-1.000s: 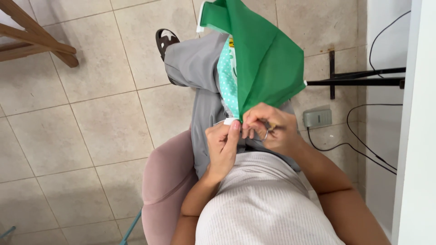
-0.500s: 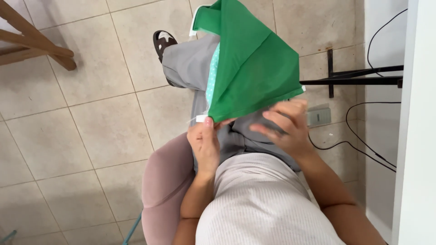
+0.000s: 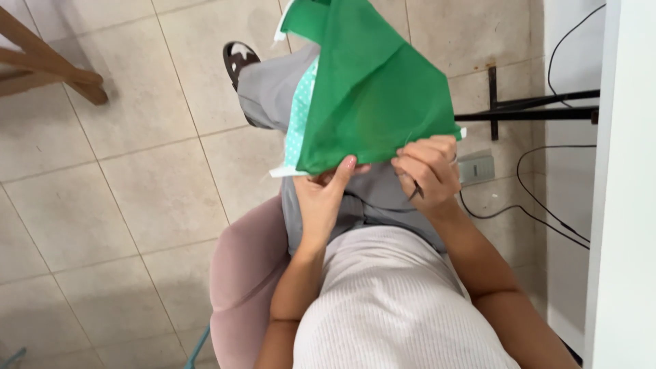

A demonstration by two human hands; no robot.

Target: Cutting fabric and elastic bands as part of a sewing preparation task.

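A green cloth point(image 3: 372, 85) with a teal dotted lining strip point(image 3: 299, 116) and a white edge lies spread over my grey-trousered lap. My left hand point(image 3: 326, 195) pinches the cloth's lower left edge near the white trim. My right hand point(image 3: 427, 171) grips the lower right corner of the cloth and also holds a small dark object, possibly a needle or pin, between the fingers. The two hands are apart, stretching the bottom edge between them.
I sit on a pink padded chair point(image 3: 242, 273) over a beige tiled floor point(image 3: 102, 205). A wooden frame leg point(image 3: 48, 65) stands top left. At right are a black metal table frame point(image 3: 533, 109), a wall socket point(image 3: 476, 169), cables and a white panel point(image 3: 625, 184).
My hands were together at one point on the cloth's edge; they have separated, the right hand moving right, and the cloth is now spread wider between them.
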